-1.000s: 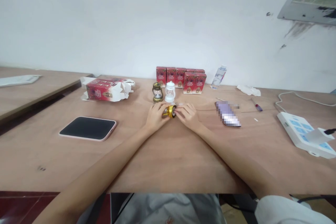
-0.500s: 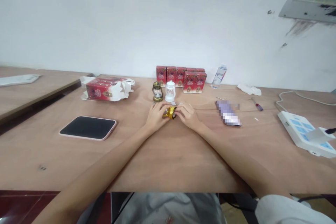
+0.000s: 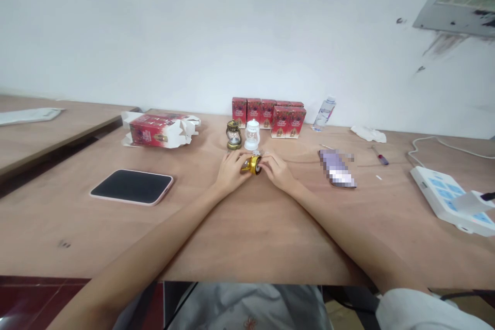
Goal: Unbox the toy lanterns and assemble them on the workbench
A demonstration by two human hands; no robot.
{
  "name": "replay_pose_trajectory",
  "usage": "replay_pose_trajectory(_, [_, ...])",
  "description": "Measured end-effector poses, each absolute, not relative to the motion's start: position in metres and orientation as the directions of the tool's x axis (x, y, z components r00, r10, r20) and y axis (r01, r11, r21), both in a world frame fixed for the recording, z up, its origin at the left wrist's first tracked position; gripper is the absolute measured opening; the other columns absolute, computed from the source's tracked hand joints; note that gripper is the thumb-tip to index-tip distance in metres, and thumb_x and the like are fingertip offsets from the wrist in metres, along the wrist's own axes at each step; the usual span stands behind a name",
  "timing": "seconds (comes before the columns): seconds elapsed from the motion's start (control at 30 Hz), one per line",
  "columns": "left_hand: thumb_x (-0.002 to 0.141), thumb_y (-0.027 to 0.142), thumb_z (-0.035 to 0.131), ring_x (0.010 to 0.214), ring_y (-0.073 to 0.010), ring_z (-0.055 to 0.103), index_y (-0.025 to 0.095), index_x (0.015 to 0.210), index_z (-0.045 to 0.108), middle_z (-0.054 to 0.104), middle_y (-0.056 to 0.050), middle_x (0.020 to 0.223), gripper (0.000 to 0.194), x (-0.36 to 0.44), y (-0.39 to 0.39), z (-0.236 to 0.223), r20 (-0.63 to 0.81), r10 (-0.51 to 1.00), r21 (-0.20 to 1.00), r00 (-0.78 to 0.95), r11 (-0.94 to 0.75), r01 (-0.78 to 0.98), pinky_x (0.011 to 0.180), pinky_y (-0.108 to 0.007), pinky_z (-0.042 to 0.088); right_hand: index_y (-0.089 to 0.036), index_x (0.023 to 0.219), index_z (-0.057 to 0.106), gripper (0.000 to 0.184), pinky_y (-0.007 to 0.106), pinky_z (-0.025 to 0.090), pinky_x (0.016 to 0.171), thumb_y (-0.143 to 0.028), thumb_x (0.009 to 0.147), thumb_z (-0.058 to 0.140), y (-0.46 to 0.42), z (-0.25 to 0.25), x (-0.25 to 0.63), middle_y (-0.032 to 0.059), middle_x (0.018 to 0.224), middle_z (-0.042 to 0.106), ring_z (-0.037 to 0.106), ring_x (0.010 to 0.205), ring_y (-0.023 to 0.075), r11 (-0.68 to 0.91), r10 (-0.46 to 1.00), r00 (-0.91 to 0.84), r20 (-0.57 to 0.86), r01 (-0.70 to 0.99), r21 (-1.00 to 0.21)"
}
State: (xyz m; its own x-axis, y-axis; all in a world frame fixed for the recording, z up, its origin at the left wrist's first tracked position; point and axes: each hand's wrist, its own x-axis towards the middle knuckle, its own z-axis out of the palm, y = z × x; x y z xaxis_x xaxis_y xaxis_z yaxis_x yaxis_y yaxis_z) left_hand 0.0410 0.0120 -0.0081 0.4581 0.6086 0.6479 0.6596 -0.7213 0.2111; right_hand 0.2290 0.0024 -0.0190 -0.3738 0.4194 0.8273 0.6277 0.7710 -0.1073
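A small gold lantern [image 3: 252, 165] lies on its side on the wooden table [image 3: 247, 227], held between both hands. My left hand [image 3: 229, 171] wraps its fingers round the lantern's left end. My right hand [image 3: 275, 169] pinches the right end, where the round base faces outward. Just behind them stand a dark bronze lantern [image 3: 233, 135] and a white lantern [image 3: 252, 135], both upright. Tiny loose parts lie by the white lantern; I cannot make them out.
Several small red boxes [image 3: 269, 114] line the wall. An opened red carton [image 3: 158, 129] lies at left, a dark tablet [image 3: 131, 186] nearer. At right are a water bottle [image 3: 324, 113], a screwdriver [image 3: 379, 155], a crumpled tissue [image 3: 368, 133] and a white power strip [image 3: 450, 197].
Both hands stay on the gold lantern, turning it only slightly. The view has shifted a little.
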Motion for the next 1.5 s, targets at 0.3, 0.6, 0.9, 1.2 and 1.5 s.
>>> replay_pose_trajectory(0.3, [0.073,0.021,0.062,0.102,-0.0225,0.054,0.02,0.109,0.054,0.059,-0.006,0.108,0.037,0.04,0.0133,-0.0103,0.662,0.603,0.229,0.446,-0.729,0.645,0.084,-0.033,0.041,-0.017,0.095,0.062,0.017,0.034,0.052,0.082,-0.021,0.091,0.046,0.0009,-0.0201,0.2296,0.0105,0.091,0.067,0.063,0.088,0.019,0.751,0.36,-0.373,0.855,0.66,-0.029])
replay_pose_trajectory(0.6, [0.073,0.024,0.061,0.098,-0.0248,0.054,0.018,0.109,0.053,0.058,-0.009,0.105,0.037,0.0427,0.0096,-0.0103,0.664,0.589,0.147,0.46,-0.707,0.692,0.08,-0.035,0.041,-0.017,0.092,0.063,0.017,0.032,0.054,0.078,-0.017,0.089,0.046,0.0023,-0.0222,0.229,0.0099,0.088,0.068,0.065,0.084,0.0187,0.715,0.297,-0.367,0.881,0.697,0.05])
replay_pose_trajectory(0.9, [0.071,0.023,0.063,0.095,-0.0235,0.055,0.019,0.106,0.055,0.059,-0.006,0.102,0.035,0.042,0.0081,-0.0086,0.665,0.6,0.168,0.445,-0.7,0.694,0.078,-0.034,0.041,-0.018,0.089,0.061,0.013,0.031,0.053,0.076,-0.017,0.088,0.048,0.0011,-0.0191,0.2288,0.008,0.084,0.069,0.065,0.082,0.0176,0.743,0.298,-0.357,0.885,0.669,0.02])
replay_pose_trajectory(1.2, [0.071,0.023,0.064,0.094,-0.0234,0.055,0.019,0.106,0.056,0.059,-0.007,0.102,0.036,0.0404,0.0118,-0.0105,0.679,0.568,0.138,0.465,-0.72,0.68,0.079,-0.034,0.041,-0.016,0.086,0.06,0.011,0.029,0.053,0.074,-0.014,0.087,0.049,-0.0007,-0.0166,0.2293,0.0087,0.083,0.069,0.065,0.079,0.0168,0.751,0.227,-0.39,0.892,0.653,0.094])
replay_pose_trajectory(1.5, [0.071,0.021,0.064,0.093,-0.0226,0.054,0.017,0.105,0.056,0.059,-0.007,0.1,0.034,0.0404,0.0122,-0.0114,0.71,0.527,0.13,0.466,-0.75,0.649,0.08,-0.033,0.041,-0.017,0.084,0.059,0.012,0.029,0.052,0.072,-0.014,0.087,0.048,-0.0018,-0.0164,0.2291,0.0081,0.082,0.068,0.065,0.078,0.0168,0.739,0.251,-0.402,0.88,0.667,0.094])
